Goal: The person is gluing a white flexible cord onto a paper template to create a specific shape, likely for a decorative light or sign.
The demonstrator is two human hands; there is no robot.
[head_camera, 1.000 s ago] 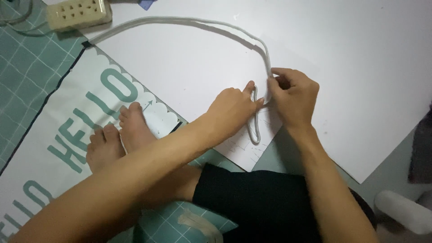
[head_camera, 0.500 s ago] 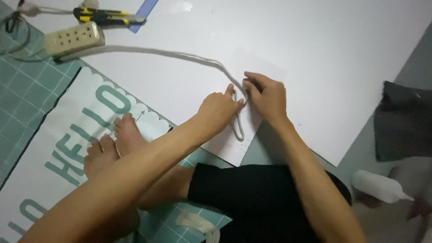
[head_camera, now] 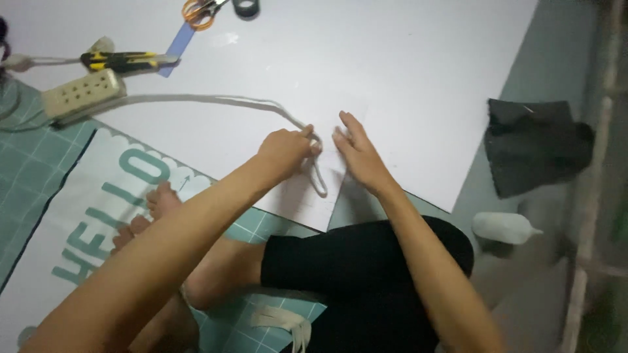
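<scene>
Far out left of the white board [head_camera: 405, 72], a power strip [head_camera: 82, 95] lies at the board's edge with a yellow-and-black knife [head_camera: 121, 60] just above it, and a blue strip [head_camera: 175, 47] pokes up beside the knife. At the board's top edge sit orange-handled scissors [head_camera: 199, 11] and a dark tape roll [head_camera: 246, 7]. Below the board's left corner, bare feet [head_camera: 154, 212] rest on a white mat [head_camera: 85, 216] with teal lettering, over a green cutting mat [head_camera: 26, 163]. Now the cord [head_camera: 196, 100]: it runs from the power strip across the board and ends in a narrow loop near the board's lower edge. The left hand [head_camera: 284, 151] is on that loop, grip closed, fingers pinched on the cord at the loop's top. Just right of it, the right hand [head_camera: 358, 151] lies flat on the board, grip wide open, fingers straight, holding nothing, fingertips close beside the loop. Off the board's right edge, a dark cloth [head_camera: 533, 145] lies on the floor, and below it a white bottle [head_camera: 505, 227] on its side.
</scene>
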